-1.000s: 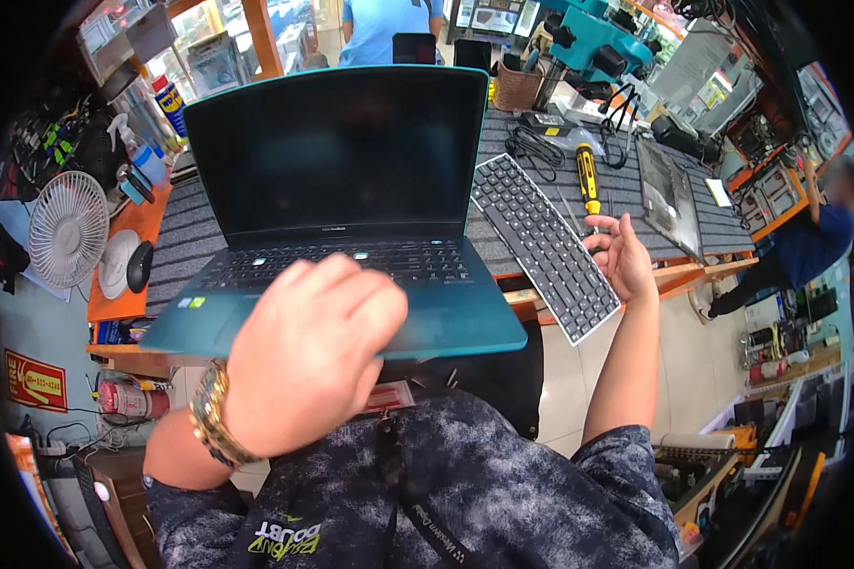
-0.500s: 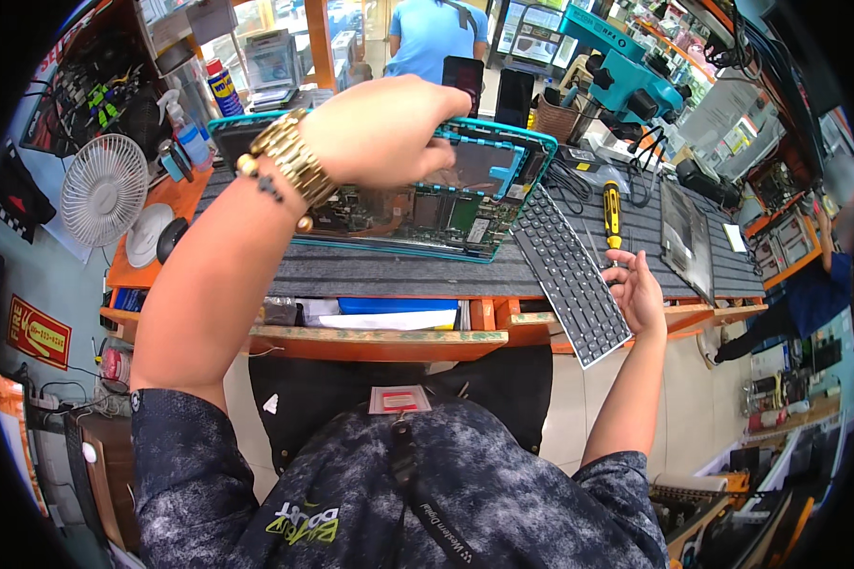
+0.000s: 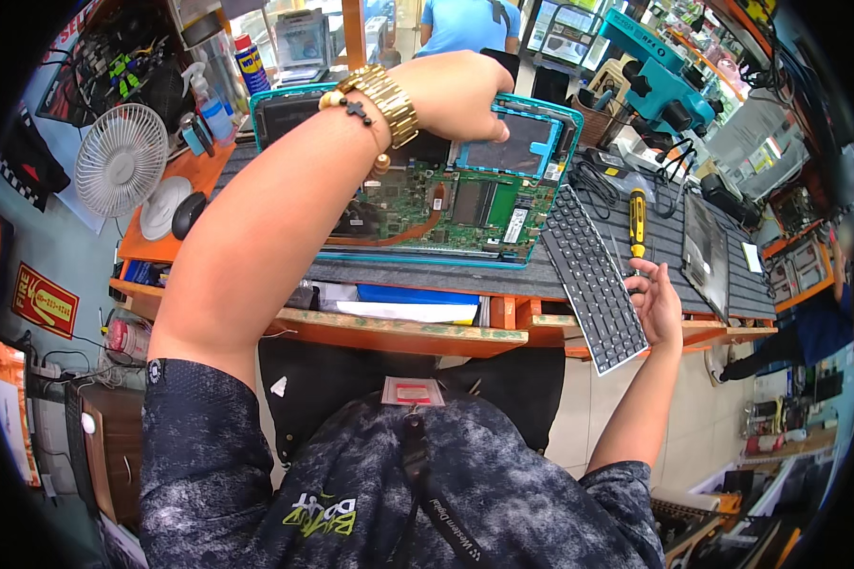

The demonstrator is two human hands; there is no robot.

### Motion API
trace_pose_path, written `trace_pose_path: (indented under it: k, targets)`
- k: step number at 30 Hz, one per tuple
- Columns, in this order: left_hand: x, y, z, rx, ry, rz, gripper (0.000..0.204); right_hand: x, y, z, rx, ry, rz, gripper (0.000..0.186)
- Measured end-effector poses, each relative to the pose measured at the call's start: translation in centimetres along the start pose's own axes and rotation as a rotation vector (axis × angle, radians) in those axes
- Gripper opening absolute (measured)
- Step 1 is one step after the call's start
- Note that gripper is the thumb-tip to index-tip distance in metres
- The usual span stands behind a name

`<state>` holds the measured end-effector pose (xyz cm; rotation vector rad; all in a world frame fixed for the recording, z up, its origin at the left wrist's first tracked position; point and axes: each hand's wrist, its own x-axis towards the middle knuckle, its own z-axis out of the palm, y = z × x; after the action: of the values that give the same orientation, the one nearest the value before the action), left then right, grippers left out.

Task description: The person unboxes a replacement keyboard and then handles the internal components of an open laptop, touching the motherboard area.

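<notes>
My left hand reaches over the top edge of an opened laptop base, closed on its rim. The base has a teal border and tilts up on the mat, with a green circuit board, an orange-brown ribbon cable and blue-edged parts facing me. To the right lies a loose black laptop keyboard, slanted with its near end past the bench edge. Beside its right edge my right hand is palm up, fingers loosely bent and apart, nothing visible in them. A yellow-and-black screwdriver lies just beyond those fingers.
An open drawer with papers and a blue item juts out below the bench. A white fan, spray bottle and spray can stand left. A teal microscope stand and dark flat panel are right.
The laptop base has tipped so more of its circuit board shows, my left hand still on its top rim. The view has shifted slightly. Right hand and keyboard stay about the same.
</notes>
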<state>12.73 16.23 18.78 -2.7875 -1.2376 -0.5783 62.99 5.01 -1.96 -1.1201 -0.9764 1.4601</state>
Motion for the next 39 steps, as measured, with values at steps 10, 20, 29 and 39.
trace_pose_path:
  k: [10,20,29,39]
  targets:
    - [-1.3,-0.2,-0.5,0.070,0.025,0.000,0.058,0.1,0.2,-0.1,-0.014,0.018,-0.021,0.055]
    - [-6.9,-3.1,-3.0,0.016,0.119,-0.102,0.057,-0.9,-2.0,3.3,-0.320,0.145,0.020,0.038]
    - [-9.9,-3.6,-5.1,-0.143,0.152,-0.295,0.042,-1.9,-3.8,8.0,-1.062,0.234,-0.062,0.040]
    - [-13.2,-5.9,-6.7,-0.232,0.151,-0.292,0.041,-1.8,-3.4,15.9,-1.370,0.209,-0.207,0.082]
